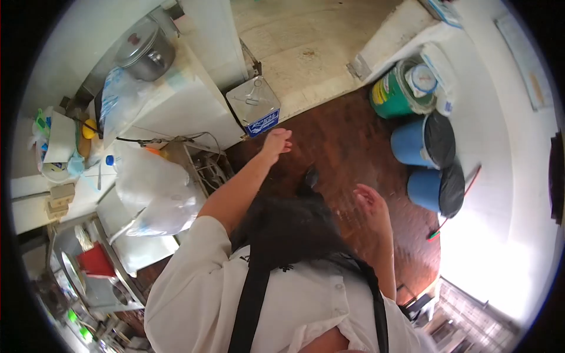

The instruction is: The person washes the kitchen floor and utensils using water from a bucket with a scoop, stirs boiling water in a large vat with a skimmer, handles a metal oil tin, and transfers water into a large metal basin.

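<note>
My left hand [276, 145] reaches forward over the brown floor, its fingers loosely bent and apart, with nothing seen in them. Just beyond it stands a square tin [253, 99] with a blue label and a wire handle on top, apart from the hand. My right hand [372, 206] hangs over the floor on the right, fingers loosely spread and holding nothing visible. The nearest thing to it is a blue bin [423, 190] lined with a black bag. A black apron [282, 226] covers my front.
Another blue bin [408, 143] and a green bucket [391, 94] line the right wall, near a red-handled stick [469, 189]. At left are a lidded pot [146, 52], a large clear plastic bag [153, 188] and a metal sink [118, 288]. A pale raised threshold [323, 94] crosses ahead.
</note>
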The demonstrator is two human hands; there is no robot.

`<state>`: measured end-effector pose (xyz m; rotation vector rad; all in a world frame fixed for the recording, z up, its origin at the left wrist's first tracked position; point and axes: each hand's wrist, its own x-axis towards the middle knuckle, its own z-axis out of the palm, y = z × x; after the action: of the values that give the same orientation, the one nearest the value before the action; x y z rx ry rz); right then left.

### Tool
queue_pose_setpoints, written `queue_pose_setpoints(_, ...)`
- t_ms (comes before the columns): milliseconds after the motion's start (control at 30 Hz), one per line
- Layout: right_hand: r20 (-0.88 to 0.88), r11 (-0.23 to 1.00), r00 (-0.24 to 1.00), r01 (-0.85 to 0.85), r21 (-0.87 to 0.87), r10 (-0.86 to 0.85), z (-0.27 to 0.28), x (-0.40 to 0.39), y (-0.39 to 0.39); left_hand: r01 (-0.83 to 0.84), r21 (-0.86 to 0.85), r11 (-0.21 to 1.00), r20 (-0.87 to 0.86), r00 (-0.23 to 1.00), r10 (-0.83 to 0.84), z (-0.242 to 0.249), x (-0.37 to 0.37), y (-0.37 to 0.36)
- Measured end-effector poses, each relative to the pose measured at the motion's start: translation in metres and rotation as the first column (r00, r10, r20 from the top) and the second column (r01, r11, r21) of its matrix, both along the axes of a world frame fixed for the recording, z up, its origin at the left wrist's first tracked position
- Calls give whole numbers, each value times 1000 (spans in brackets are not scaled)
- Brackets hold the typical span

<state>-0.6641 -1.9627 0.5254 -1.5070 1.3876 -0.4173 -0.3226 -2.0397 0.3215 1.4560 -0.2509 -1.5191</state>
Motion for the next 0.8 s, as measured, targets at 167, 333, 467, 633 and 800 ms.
queue_pose_setpoints(167, 26, 989, 989, -143, 25, 143, -10, -14, -143, -185, 210, 960, 188, 971, 146, -77, 52, -69)
queue_pose_setpoints(333, -55, 915, 913, -404, -1, 403, -6, 16, -262, -472, 244, 847, 149, 882, 448, -112, 98, -129)
queue_pose_setpoints(467, -66, 882, 880, -470, 40, 471, -30, 53, -333, -566, 280, 775, 88, 819, 567, -179, 140, -169)
queue_pose_setpoints(633, -188, 855, 841, -464, 229, 507, -74, 85, -399, -736, 413, 537, 148, 636, 757, -234, 171, -222)
queue_pose_setpoints(800, -179, 861, 866, -399, 316, 467, -98, 114, -452, -694, 412, 591, 352, 719, 599, -356, 195, -223)
